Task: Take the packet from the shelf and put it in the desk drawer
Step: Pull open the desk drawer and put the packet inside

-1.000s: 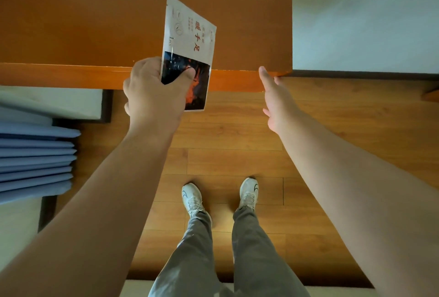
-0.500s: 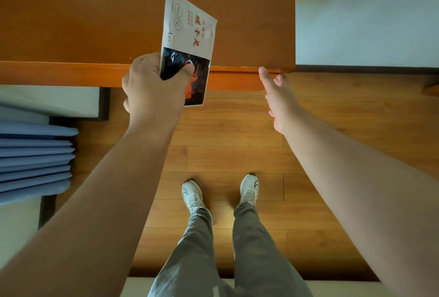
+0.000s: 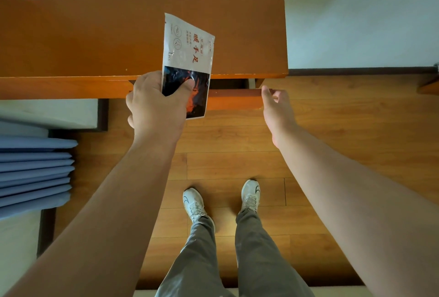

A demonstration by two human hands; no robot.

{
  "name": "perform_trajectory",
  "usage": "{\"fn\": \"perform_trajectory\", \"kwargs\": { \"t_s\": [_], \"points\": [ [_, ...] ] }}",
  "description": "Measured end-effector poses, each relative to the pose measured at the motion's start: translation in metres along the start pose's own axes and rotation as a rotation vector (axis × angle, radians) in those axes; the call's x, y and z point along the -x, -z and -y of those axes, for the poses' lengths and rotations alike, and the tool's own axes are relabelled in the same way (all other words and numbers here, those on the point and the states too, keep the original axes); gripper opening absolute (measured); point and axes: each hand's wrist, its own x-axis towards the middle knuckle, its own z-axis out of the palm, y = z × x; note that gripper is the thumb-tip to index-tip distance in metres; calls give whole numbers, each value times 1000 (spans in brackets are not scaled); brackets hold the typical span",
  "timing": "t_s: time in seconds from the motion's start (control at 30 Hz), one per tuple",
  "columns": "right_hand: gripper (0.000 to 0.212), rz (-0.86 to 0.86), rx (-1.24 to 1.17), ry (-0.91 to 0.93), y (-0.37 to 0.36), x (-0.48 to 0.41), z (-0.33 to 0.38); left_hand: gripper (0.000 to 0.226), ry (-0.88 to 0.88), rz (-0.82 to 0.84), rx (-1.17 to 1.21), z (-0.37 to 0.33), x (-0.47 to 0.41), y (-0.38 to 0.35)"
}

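A glossy printed packet [image 3: 187,64], smooth like plastic film, is pinched in the left hand [image 3: 156,104]. Behind that hand, a desk [image 3: 118,23] of orange-brown wood with a smooth, satin finish is seen. At the fingertips of the right hand [image 3: 276,109], a drawer [image 3: 234,99] front of the same wood is shown. Below both hands, a wood-plank floor [image 3: 344,130] with visible grain and a slight sheen is laid. Left of the left arm, matt blue cloth curtain [image 3: 35,173] folds are seen.

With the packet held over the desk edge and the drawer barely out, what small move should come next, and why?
Probably the right hand pulls the drawer further out: only a narrow gap shows, too slim for the packet gripped in the left hand.
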Motion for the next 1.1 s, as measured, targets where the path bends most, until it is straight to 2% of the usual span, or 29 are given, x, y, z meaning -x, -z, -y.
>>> {"fn": "perform_trajectory", "kwargs": {
  "t_s": [0.17,0.27,0.43,0.57,0.67,0.77,0.8,0.87,1.0,1.1],
  "points": [
    [32,-41,-47,-84,-1,2,-1,55,19,5,-9,4,5,0],
    [23,-63,-103,-116,-2,10,-6,55,31,8,6,4,8,1],
    [22,-80,-116,-149,-2,23,-19,20,36,32,25,6,9,2],
    [31,-62,-91,-168,-1,31,-23,17,42,42,43,8,13,3],
    [56,-174,95,-17,-4,37,-28,19,49,42,78,5,15,5],
    [60,-248,223,298,-6,55,-20,31,56,52,119,-2,17,8],
    [59,-217,204,372,-6,60,-14,39,54,60,123,-6,19,9],
    [60,-72,92,398,-9,71,0,45,62,77,136,-13,23,12],
    [72,275,-145,267,-17,85,22,23,124,137,200,-19,27,15],
    [58,393,-323,161,-22,88,28,20,166,192,241,-18,29,16]
  ]
}}
